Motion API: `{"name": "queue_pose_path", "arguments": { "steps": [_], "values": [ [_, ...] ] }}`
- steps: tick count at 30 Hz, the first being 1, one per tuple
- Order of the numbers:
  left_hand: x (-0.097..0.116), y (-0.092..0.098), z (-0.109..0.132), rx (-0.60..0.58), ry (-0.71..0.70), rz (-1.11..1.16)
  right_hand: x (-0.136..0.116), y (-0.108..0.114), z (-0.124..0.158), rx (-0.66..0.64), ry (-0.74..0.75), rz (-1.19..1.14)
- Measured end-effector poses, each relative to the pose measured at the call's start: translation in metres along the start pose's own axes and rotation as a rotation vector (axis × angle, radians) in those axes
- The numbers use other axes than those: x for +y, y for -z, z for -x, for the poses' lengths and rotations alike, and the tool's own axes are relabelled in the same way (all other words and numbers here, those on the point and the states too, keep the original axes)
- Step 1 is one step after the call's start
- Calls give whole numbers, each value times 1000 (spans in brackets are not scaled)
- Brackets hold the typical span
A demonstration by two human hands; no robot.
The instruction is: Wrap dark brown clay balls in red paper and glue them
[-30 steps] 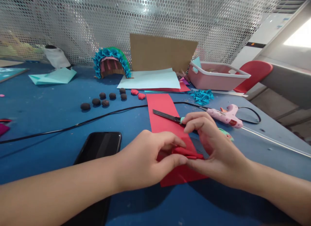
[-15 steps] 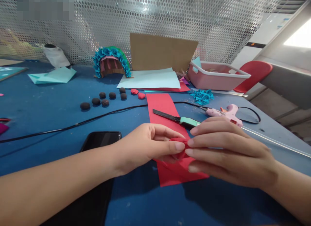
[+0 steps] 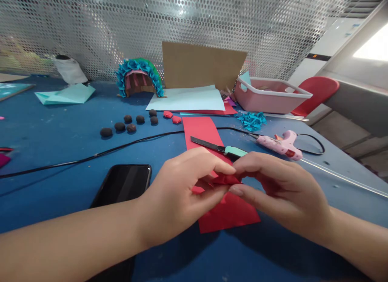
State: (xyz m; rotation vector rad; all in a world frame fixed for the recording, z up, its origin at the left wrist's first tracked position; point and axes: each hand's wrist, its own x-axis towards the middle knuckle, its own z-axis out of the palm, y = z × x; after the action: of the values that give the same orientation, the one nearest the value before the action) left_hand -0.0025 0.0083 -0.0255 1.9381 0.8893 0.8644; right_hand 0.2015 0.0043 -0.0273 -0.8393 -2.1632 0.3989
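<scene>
Between my hands is a small piece of folded red paper (image 3: 226, 179), partly covered by fingers. My left hand (image 3: 188, 185) pinches it from the left with thumb and fingers. From the right, my right hand (image 3: 281, 189) closes on its other side, thumb below and index finger above. Beneath both hands lies a long red paper strip (image 3: 232, 217) on the blue table. A utility knife (image 3: 209, 144) with a mint-green handle rests across the strip, blade out to the left. Two small folded red paper pieces (image 3: 172, 117) sit beyond.
A phone (image 3: 124, 183) lies by my left forearm. Several dark balls (image 3: 120, 126) and a black cable (image 3: 121, 145) are further back. On the right are a pink glue gun (image 3: 281, 144), blue paper scraps (image 3: 252, 121) and a pink basket (image 3: 269, 98). A blue-trimmed arch (image 3: 139, 73) stands behind.
My right hand has turned, its spread fingers curling into a pinch on the red paper. The left hand has rolled over, its knuckles now higher. Items on the table stay put.
</scene>
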Motion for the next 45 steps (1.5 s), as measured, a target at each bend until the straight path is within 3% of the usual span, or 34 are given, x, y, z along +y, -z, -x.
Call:
{"name": "queue_pose_path", "arguments": {
  "steps": [6, 11, 19, 26, 28, 31, 33, 36, 39, 42, 45],
  "values": [
    [3, -3, 0, 15, 154, 159, 0, 3, 0, 0, 184, 114],
    [7, -5, 0, 29, 194, 190, -4, 9, 2, -1, 322, 287],
    [1, -3, 0, -24, 0, 2, -1, 5, 6, 40, 311, 199],
    [-5, -5, 2, -46, -171, -44, -3, 7, 5, -45, 350, 190],
    [-5, -7, 3, -32, -91, 64, -5, 12, 9, -61, 355, 231],
    [-4, -6, 0, -69, 176, 402, -7, 18, 13, -76, 411, 337],
    [-4, -3, -5, -103, 358, 616, -8, 20, 11, -58, 492, 399],
    [-5, 2, -13, -112, 503, 826, -5, 19, 1, 3, 570, 452],
    [-7, 4, -17, -90, 563, 946, 2, 15, -5, 60, 565, 482],
    [-10, 4, -16, -104, 520, 877, 8, 13, -4, 40, 569, 491],
    [-14, 3, -15, -63, 462, 818, 11, 9, 0, 205, 359, 379]
  ]
}}
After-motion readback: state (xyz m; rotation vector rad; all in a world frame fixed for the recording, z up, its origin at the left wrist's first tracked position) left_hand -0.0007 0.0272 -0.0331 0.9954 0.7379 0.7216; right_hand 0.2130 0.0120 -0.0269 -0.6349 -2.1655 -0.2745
